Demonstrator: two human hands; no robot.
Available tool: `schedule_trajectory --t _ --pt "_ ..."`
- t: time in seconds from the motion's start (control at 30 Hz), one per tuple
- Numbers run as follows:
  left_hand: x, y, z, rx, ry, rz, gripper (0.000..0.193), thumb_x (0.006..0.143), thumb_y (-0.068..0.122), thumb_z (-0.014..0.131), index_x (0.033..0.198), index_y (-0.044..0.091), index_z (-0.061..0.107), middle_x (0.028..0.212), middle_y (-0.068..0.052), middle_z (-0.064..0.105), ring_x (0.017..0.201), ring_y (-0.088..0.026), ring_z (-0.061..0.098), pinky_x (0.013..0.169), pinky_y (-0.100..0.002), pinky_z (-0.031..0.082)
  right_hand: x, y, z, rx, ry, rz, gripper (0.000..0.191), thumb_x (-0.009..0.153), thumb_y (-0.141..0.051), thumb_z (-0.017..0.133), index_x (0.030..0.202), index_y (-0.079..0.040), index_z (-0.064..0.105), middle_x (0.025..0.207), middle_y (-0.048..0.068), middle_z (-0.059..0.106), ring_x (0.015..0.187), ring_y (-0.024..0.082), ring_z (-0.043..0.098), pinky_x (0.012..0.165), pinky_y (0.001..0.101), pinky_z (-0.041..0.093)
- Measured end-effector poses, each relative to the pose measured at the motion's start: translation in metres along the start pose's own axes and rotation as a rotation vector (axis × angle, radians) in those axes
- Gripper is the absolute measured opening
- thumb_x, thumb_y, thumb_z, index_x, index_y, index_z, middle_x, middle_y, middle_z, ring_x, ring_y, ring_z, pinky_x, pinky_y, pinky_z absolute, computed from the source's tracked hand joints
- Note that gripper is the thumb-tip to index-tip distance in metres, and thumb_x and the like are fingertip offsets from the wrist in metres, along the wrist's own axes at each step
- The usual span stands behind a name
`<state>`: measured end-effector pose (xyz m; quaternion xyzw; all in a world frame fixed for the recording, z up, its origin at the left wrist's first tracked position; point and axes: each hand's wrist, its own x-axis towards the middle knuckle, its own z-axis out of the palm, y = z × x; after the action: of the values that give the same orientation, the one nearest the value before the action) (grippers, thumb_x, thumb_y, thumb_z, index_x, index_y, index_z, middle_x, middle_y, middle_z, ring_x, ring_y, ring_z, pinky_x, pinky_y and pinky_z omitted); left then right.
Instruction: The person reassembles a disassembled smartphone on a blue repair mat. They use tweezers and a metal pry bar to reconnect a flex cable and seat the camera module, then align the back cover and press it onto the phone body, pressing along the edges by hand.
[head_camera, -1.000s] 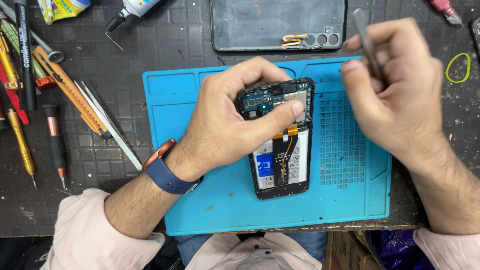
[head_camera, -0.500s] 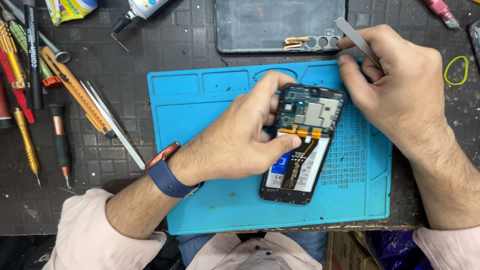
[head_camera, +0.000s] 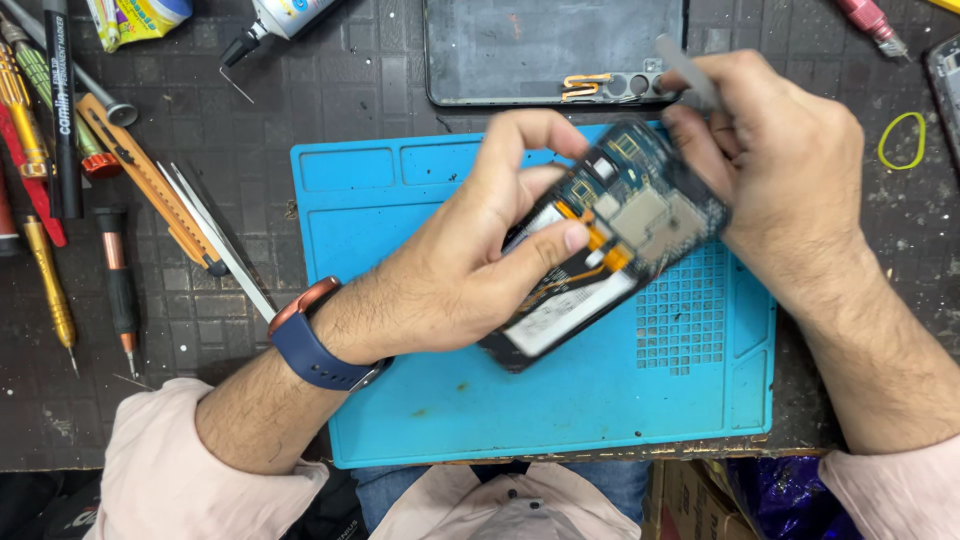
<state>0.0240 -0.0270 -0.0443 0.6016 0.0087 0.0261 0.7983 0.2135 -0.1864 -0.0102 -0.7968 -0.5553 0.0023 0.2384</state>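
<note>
Left hand (head_camera: 470, 270) grips the opened phone (head_camera: 610, 235) above the mat (head_camera: 560, 420) — long axis slanting up-right toward the right hand (head_camera: 790, 170), pinching tweezers (head_camera: 685, 70).

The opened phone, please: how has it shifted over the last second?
The opened phone has turned clockwise from upright to a slant, its top swinging toward the right hand. The left hand keeps hold of it; the right still grips the tweezers. The blue mat stayed put.

A phone repair workbench: blue repair mat (head_camera: 400, 300), screwdrivers (head_camera: 50, 290), opened phone (head_camera: 610, 235).
</note>
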Motion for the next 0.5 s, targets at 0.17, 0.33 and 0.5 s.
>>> schedule_trajectory --t 0.17,0.33,0.5 --pt "0.001 0.012 -0.009 0.146 -0.127 0.059 0.038 0.111 0.005 0.054 0.143 0.002 0.034 0.132 -0.016 0.072 0.125 -0.016 0.065 0.111 -0.034 0.054 0.001 -0.003 0.003 -0.047 0.031 -0.004 0.012 0.102 -0.002 0.077 0.111 -0.001 0.068 0.085 0.01 0.068 0.069 0.018 0.068 0.06 0.0298 0.052" --pt "0.0 0.018 0.001 0.438 -0.065 0.057 0.039 0.105 0.008 0.059 0.139 0.001 0.04 0.126 -0.016 0.073 0.117 -0.023 0.074 0.101 -0.035 0.057 0.005 -0.001 0.005 -0.128 0.026 -0.001 0.011 0.1 -0.004 0.078 0.103 -0.001 0.067 0.073 0.01 0.063 0.061 0.023 0.064 0.054 0.0354 0.049" --pt "-0.002 0.019 0.015 0.764 -0.004 0.274 0.077 0.079 0.038 0.084 0.129 -0.004 0.044 0.121 -0.022 0.064 0.112 -0.034 0.065 0.09 -0.04 0.056 0.005 0.0 0.009 -0.212 0.065 -0.071 0.015 0.104 -0.008 0.076 0.103 -0.003 0.063 0.074 0.008 0.063 0.062 0.024 0.065 0.053 0.036 0.049"
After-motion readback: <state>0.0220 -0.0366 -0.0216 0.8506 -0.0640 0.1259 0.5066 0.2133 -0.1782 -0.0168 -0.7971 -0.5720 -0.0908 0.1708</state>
